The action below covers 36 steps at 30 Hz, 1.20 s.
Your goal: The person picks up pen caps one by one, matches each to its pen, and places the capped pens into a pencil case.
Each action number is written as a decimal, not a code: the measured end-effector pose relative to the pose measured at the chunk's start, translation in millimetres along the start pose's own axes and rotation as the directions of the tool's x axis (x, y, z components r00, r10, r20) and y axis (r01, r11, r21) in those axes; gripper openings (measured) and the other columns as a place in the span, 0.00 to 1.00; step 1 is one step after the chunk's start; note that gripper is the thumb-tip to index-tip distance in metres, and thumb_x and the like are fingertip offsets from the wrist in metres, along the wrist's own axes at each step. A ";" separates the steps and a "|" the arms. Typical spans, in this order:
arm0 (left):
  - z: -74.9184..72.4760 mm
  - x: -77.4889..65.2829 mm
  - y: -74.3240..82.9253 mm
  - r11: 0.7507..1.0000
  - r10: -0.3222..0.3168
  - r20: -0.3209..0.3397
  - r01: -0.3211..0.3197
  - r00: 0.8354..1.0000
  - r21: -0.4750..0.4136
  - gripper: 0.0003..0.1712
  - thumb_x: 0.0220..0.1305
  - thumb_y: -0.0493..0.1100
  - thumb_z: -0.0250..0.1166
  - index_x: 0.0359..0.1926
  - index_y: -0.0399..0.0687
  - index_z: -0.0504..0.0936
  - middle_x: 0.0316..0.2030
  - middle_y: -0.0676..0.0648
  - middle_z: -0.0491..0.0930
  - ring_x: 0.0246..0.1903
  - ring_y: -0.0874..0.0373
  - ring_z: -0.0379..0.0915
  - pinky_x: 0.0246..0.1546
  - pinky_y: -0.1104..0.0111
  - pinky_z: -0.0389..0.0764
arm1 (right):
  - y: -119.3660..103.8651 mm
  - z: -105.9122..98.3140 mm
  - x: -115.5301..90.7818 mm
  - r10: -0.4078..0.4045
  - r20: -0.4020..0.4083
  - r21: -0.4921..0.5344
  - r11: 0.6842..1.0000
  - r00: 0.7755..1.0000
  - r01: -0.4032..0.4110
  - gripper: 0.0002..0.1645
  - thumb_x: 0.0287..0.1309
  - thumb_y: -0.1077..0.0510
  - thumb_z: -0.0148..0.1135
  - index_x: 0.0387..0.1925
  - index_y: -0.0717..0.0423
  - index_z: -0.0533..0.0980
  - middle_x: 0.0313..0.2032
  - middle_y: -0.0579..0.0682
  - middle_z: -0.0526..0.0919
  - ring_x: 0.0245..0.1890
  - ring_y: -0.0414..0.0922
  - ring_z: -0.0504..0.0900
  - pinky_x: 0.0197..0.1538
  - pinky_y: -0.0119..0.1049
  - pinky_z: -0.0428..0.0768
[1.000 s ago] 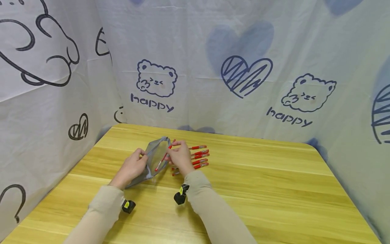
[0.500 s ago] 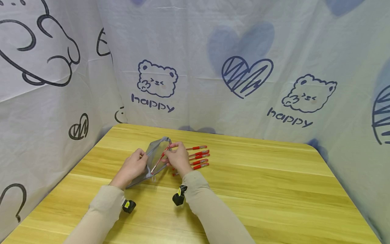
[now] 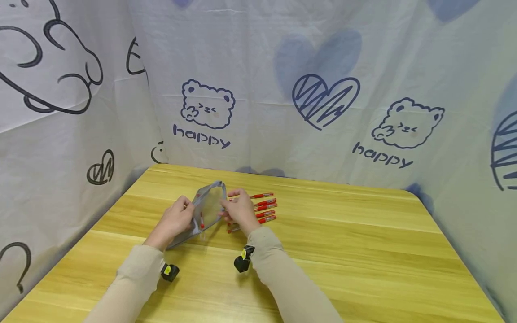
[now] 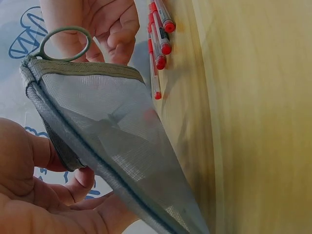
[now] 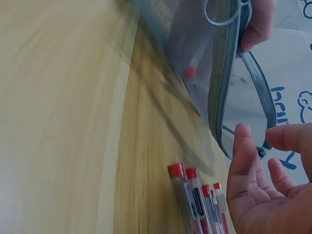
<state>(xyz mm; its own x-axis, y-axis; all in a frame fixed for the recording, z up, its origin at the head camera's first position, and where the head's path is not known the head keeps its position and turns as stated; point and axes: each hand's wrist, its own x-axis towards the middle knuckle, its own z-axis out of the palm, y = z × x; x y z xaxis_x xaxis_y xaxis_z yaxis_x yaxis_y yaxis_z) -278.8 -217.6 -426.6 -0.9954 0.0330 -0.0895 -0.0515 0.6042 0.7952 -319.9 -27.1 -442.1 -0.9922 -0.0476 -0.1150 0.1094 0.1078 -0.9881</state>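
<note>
My left hand (image 3: 177, 220) pinches the rim of a grey mesh zipper pouch (image 4: 112, 107), whose mouth gapes toward the right. Inside the pouch lies a red pen, blurred through the mesh; its red end (image 5: 190, 72) shows low in the bag. At the mouth's right edge, my right hand (image 3: 241, 210) holds nothing, its thumb and fingers apart in the right wrist view. Several clear-barrelled pens with red caps (image 3: 266, 207) lie in a row on the table, just right of and partly behind the right hand.
The wooden table (image 3: 363, 251) reaches right and toward the front. White cloth with drawings (image 3: 258, 89) hangs behind it and at both sides. A ring pull (image 5: 222, 14) hangs from the pouch's zipper end.
The red pen has gone from the right fingers down into the pouch. The right hand has let go of it and stays by the mouth; the left hand has kept its hold.
</note>
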 end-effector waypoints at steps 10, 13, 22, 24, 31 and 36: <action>-2.5 4.8 2.0 0.999 0.026 -0.015 -0.026 1.000 0.031 0.18 0.84 0.46 0.40 0.55 0.37 0.69 0.40 0.40 0.77 0.34 0.52 0.76 0.35 0.64 0.76 | 3.0 -20.3 -0.4 0.014 0.031 0.023 1.000 0.999 -0.015 0.23 0.73 0.59 0.66 0.64 0.62 0.72 0.51 0.63 0.87 0.30 0.49 0.91 0.30 0.32 0.85; -4.5 5.7 4.2 0.998 0.036 -0.020 -0.035 0.999 0.048 0.18 0.83 0.46 0.39 0.54 0.38 0.69 0.36 0.43 0.75 0.33 0.52 0.76 0.36 0.64 0.76 | 4.5 -28.2 -1.8 0.008 0.035 0.004 1.000 0.999 -0.008 0.24 0.74 0.58 0.65 0.65 0.62 0.71 0.50 0.64 0.87 0.27 0.45 0.90 0.29 0.31 0.84; -5.1 9.8 7.1 0.998 0.023 -0.012 -0.022 1.000 0.067 0.17 0.83 0.46 0.39 0.54 0.40 0.69 0.39 0.41 0.75 0.35 0.51 0.78 0.37 0.64 0.77 | 7.2 -48.6 -8.0 0.015 0.039 0.009 1.000 0.999 -0.015 0.23 0.73 0.60 0.64 0.64 0.61 0.71 0.46 0.69 0.89 0.22 0.38 0.84 0.27 0.30 0.79; -5.2 10.4 7.1 0.998 0.020 -0.009 -0.020 1.000 0.066 0.18 0.83 0.47 0.39 0.54 0.39 0.69 0.39 0.41 0.75 0.35 0.51 0.78 0.37 0.65 0.77 | 7.5 -52.4 -9.3 0.013 0.035 0.004 1.000 0.999 -0.013 0.23 0.72 0.60 0.65 0.63 0.61 0.71 0.48 0.69 0.89 0.22 0.38 0.85 0.27 0.31 0.79; -4.6 11.8 9.1 0.998 0.013 0.001 -0.013 1.000 0.062 0.17 0.83 0.47 0.40 0.53 0.40 0.68 0.34 0.43 0.74 0.32 0.52 0.75 0.35 0.64 0.75 | 8.3 -63.1 -13.0 0.008 0.024 -0.014 1.000 1.000 -0.008 0.24 0.73 0.59 0.65 0.63 0.62 0.70 0.49 0.67 0.87 0.27 0.44 0.90 0.26 0.29 0.78; -3.5 11.5 10.4 0.998 0.012 0.004 -0.012 1.000 0.066 0.16 0.83 0.47 0.40 0.52 0.40 0.68 0.31 0.44 0.74 0.30 0.52 0.74 0.35 0.63 0.74 | 9.3 -69.7 -15.1 0.010 0.007 -0.016 1.000 1.000 -0.009 0.21 0.73 0.60 0.64 0.61 0.62 0.70 0.48 0.66 0.87 0.25 0.41 0.88 0.23 0.27 0.77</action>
<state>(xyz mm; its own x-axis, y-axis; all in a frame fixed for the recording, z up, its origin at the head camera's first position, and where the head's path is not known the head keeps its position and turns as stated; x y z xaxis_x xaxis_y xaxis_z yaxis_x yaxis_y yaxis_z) -291.1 -213.7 -417.2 -0.9956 0.0432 -0.0826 -0.0342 0.6552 0.7547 -308.0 43.8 -442.4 -0.9907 -0.0537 -0.1251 0.1178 0.1237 -0.9853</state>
